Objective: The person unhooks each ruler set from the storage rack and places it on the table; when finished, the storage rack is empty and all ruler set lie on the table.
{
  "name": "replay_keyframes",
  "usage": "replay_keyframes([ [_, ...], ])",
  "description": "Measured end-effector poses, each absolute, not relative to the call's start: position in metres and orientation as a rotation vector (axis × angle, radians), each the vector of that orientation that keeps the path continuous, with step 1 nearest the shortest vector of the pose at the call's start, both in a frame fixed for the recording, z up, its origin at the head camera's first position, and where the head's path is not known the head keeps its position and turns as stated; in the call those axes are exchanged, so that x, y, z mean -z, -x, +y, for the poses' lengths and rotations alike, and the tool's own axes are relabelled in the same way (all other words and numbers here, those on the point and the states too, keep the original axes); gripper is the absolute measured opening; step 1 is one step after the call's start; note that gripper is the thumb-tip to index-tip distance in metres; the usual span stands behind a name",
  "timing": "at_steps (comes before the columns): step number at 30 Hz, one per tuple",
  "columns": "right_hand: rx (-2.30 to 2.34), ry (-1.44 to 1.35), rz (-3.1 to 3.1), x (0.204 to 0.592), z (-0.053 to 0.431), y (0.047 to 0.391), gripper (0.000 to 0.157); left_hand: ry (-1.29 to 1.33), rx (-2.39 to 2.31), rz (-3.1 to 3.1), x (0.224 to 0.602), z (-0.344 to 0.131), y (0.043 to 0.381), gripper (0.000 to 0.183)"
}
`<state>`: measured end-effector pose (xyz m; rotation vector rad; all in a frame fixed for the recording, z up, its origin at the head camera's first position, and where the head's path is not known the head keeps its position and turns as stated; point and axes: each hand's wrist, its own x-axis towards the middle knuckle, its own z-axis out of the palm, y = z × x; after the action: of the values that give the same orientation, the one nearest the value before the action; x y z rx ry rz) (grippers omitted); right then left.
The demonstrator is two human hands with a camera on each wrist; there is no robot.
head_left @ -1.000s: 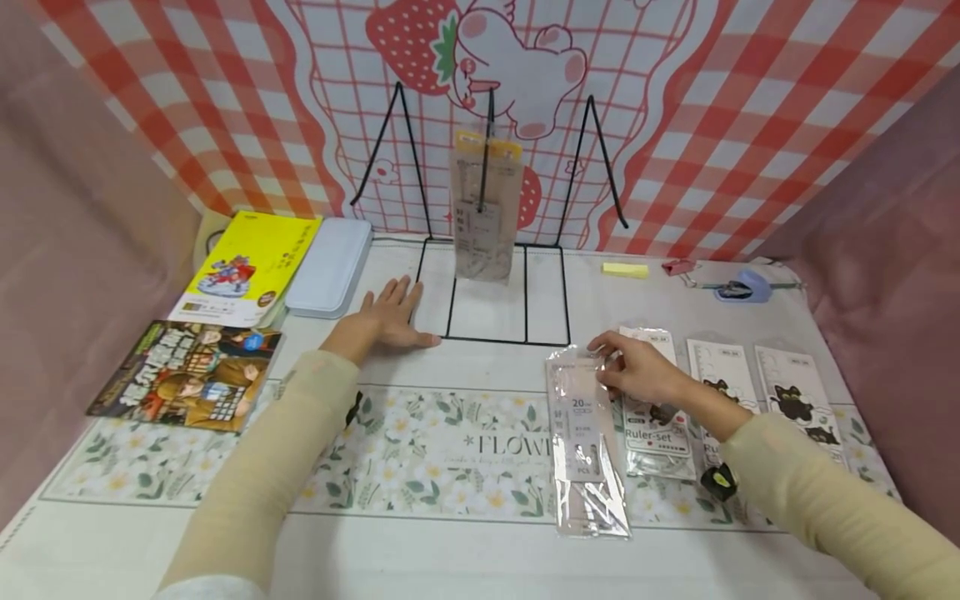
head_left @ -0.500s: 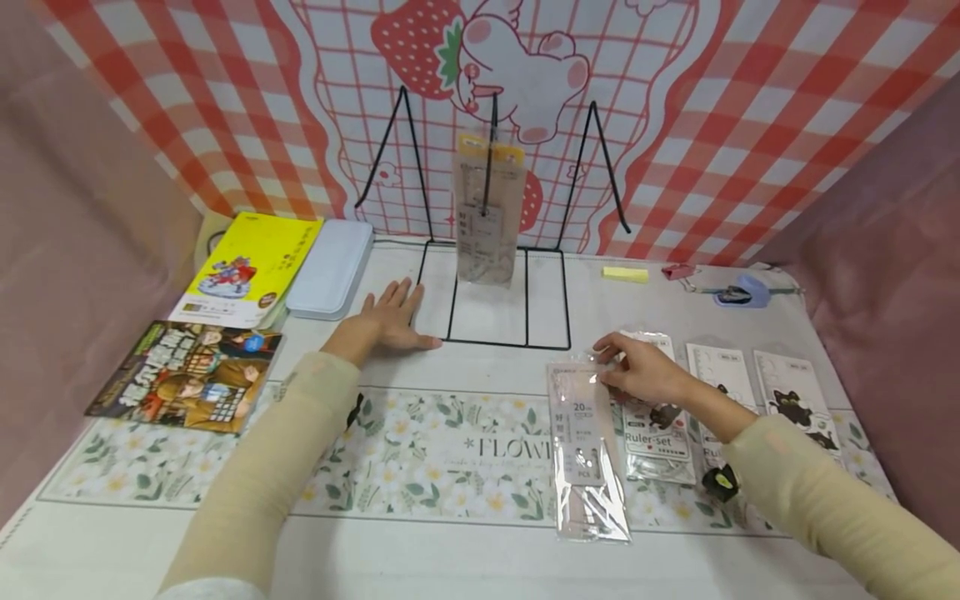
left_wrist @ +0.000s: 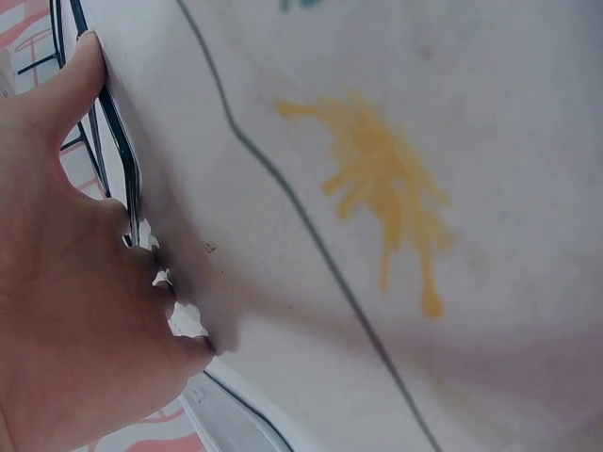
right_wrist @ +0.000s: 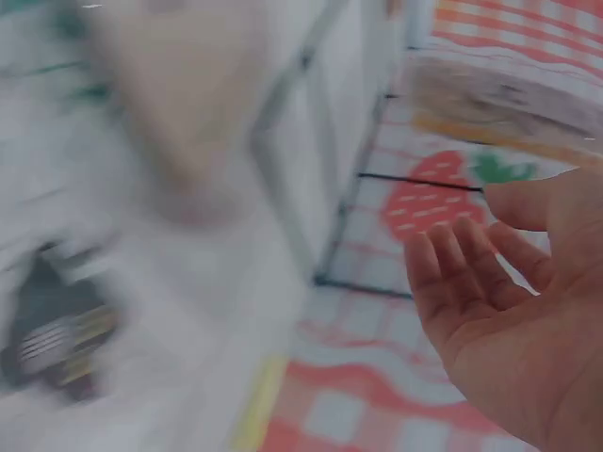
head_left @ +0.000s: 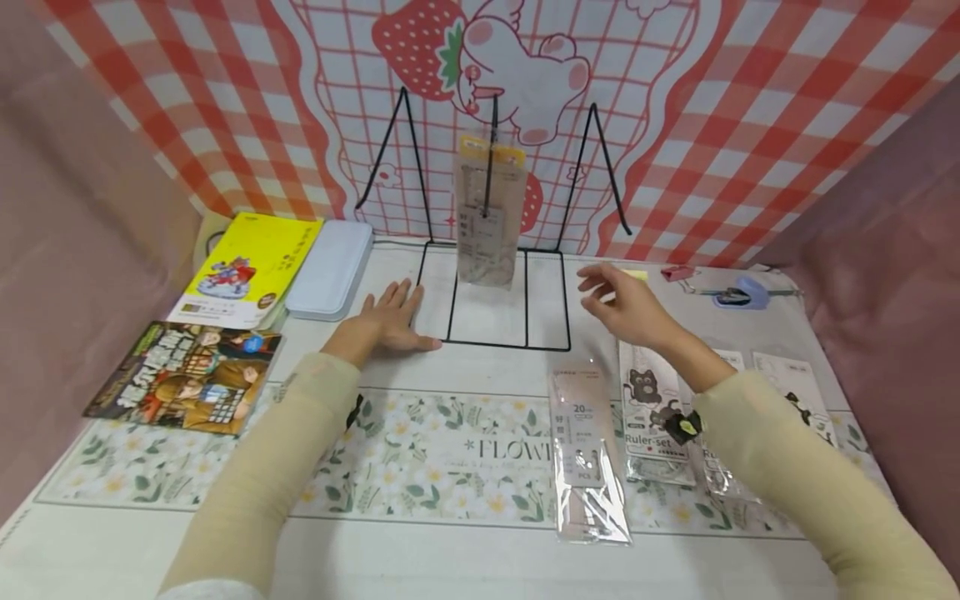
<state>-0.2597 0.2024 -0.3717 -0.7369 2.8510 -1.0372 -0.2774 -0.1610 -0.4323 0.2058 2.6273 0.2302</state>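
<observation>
My left hand (head_left: 390,318) rests with spread fingers at the front left corner of a black wire display rack (head_left: 527,300). In the left wrist view its thumb (left_wrist: 83,75) lies against the dark wire. My right hand (head_left: 621,304) is lifted to the right of the rack, fingers loosely bent and nothing in them; the right wrist view shows the bare palm (right_wrist: 528,330). From the rack's middle hook hangs a clear packet with a yellow top (head_left: 487,225). A clear ruler packet marked 20 (head_left: 581,425) lies in front of the rack's right side.
Ruler-set packets with black cats (head_left: 648,408) lie at the right, partly under my right forearm. Behind them are a yellow strip (head_left: 637,275), a red binder clip (head_left: 677,272) and a blue stationery item (head_left: 741,292). Books (head_left: 247,267) and a pale case (head_left: 330,268) stand left.
My right hand has left the top of the 20 ruler packet and risen toward the rack's right side. The packet stays on the table. My left hand has not moved.
</observation>
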Motion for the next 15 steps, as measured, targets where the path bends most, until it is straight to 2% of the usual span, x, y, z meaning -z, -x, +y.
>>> replay_keyframes([
  [7,1.375,0.871,2.897,0.331,0.148,0.281,0.045,-0.223,-0.243,2.623,0.433,-0.162,0.276,0.108],
  [15,1.732,0.950,2.890,0.305,0.098,0.289,0.048,-0.220,-0.240,2.630,0.431,-0.162,0.276,0.107],
])
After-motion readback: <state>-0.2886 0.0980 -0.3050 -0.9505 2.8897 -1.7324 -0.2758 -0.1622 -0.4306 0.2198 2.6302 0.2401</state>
